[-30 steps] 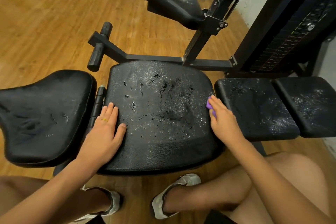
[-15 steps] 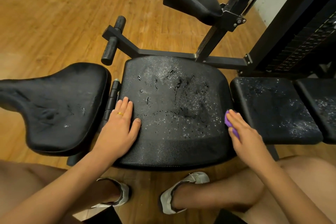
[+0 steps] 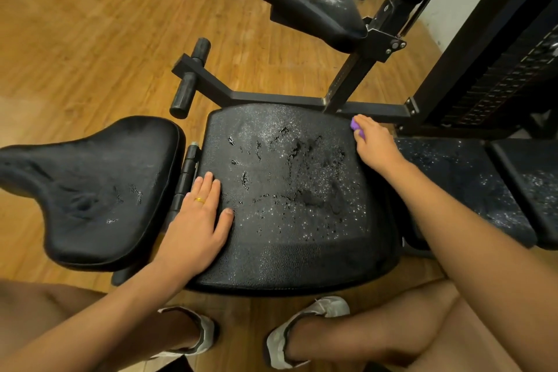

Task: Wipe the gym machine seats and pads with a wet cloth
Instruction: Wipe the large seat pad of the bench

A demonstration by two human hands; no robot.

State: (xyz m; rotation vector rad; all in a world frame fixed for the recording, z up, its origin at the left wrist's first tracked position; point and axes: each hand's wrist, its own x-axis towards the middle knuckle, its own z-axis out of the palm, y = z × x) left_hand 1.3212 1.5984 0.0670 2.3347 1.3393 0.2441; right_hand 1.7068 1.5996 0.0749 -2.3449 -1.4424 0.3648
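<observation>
Purple cloth (image 3: 357,129) shows under the right hand (image 3: 376,146) at the far right corner of the central seat pad (image 3: 297,238) — that grip pinches it, fingers curled over the fabric. The left hand (image 3: 196,222) lies flat on the pad's near left part, grip spread, fingers straight, a gold ring (image 3: 199,200) on one. Glistening specks and worn cracks mark the black vinyl. A saddle-shaped pad (image 3: 90,190) sits just beside it on the left — two speckled pads (image 3: 462,187) on the right.

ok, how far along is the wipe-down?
Done: possibly the left pad, dark with few flecks. In hand: centre seat, speckled and wet-streaked; right hand holds the purple cloth at its far right corner, left hand flat on its left edge. Left: both right pads and the upper pad, speckled white.
</observation>
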